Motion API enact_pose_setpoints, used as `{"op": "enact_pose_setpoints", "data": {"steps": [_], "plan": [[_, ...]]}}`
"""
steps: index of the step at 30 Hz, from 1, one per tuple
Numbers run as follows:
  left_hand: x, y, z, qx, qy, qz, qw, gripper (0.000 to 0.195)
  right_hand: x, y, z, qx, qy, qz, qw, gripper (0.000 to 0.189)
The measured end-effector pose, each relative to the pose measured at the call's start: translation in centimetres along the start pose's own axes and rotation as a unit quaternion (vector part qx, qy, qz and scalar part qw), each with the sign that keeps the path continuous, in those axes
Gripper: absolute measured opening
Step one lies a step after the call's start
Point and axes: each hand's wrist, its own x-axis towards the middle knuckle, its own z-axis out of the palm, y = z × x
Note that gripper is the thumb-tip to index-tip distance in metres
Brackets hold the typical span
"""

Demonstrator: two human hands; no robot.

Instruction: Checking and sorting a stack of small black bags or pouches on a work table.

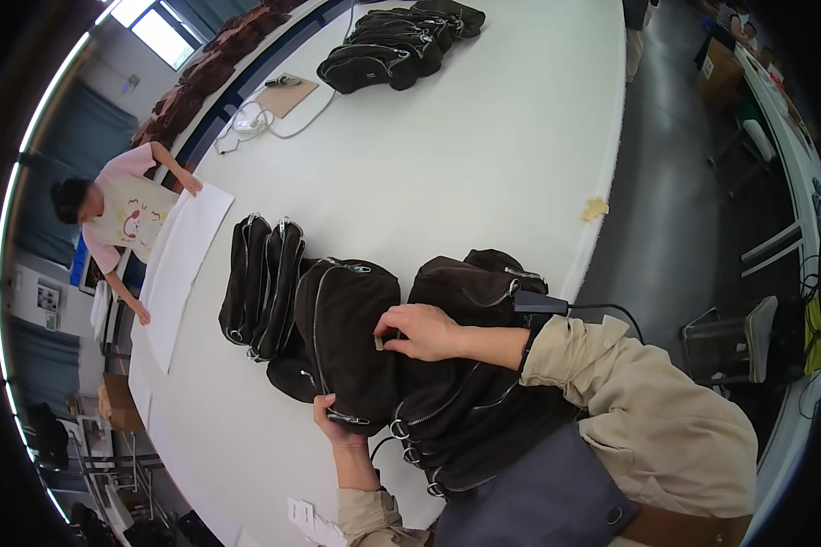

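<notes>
A black fabric bag (349, 328) with silver zippers stands tilted on the pile in front of me. My left hand (342, 425) grips its near lower end, thumb beside the zipper. Between the thumb and fingertips of my right hand (421, 331) is a small yellowish piece (379, 343), at the bag's right side; whether it touches the fabric I cannot tell. More black bags (465, 410) with metal rings lie under my right forearm. Beyond that hand rests another bag (451, 284), and two upright bags (263, 287) lean together on the left.
Farther along the white table (451, 178) lies a row of black bags (397, 48). A brown board (287, 96), a cable and a power strip (252, 124) are at the left edge. Across the table, a person (133, 205) holds a white sheet (185, 273). White tags (301, 511) lie near me.
</notes>
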Motion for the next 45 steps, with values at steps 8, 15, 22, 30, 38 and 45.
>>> {"op": "enact_pose_setpoints", "data": {"steps": [8,15,22,30,38,45], "plan": [[-0.1,0.2,0.3,-0.015,-0.021,-0.009,1.0,0.07,0.2,0.5,0.6,0.03,0.04,0.021,0.999,0.018],[0.0,-0.1,0.1,-0.003,-0.009,-0.002,1.0,0.07,0.1,0.9,1.2,0.027,0.148,-0.032,0.988,0.013],[0.2,0.0,-0.3,-0.01,-0.013,-0.02,1.0,0.067,1.6,0.0,1.0,-0.257,0.041,-0.171,0.95,0.013],[-0.2,0.2,0.6,-0.02,-0.008,-0.019,1.0,0.064,2.8,-0.5,0.4,-0.324,-0.069,-0.214,0.919,0.015],[-0.2,0.0,0.3,-0.017,-0.019,-0.016,1.0,0.065,1.5,0.6,1.4,-0.259,-0.02,-0.133,0.956,0.019],[-0.4,0.0,0.5,-0.021,-0.02,-0.014,0.999,0.065,0.2,-0.6,-0.3,-0.102,-0.018,-0.046,0.994,0.019]]}}
